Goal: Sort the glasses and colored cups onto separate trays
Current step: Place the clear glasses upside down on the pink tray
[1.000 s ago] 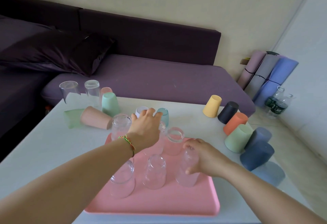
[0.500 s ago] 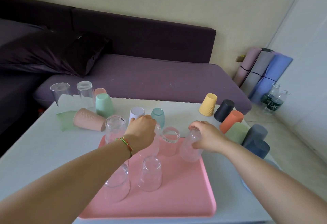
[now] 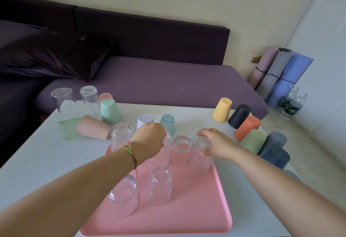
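Clear drinking glasses (image 3: 160, 188) (mostly upturned) stand on the flat pink plastic tray (image 3: 187, 218); left hand (image 3: 149, 139) grips one at its far edge, right hand (image 3: 215, 143) another by the far-right corner.

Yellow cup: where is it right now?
Head view: the yellow cup stands upside down at the far right of the table, just left of the black cup, off the pink tray.
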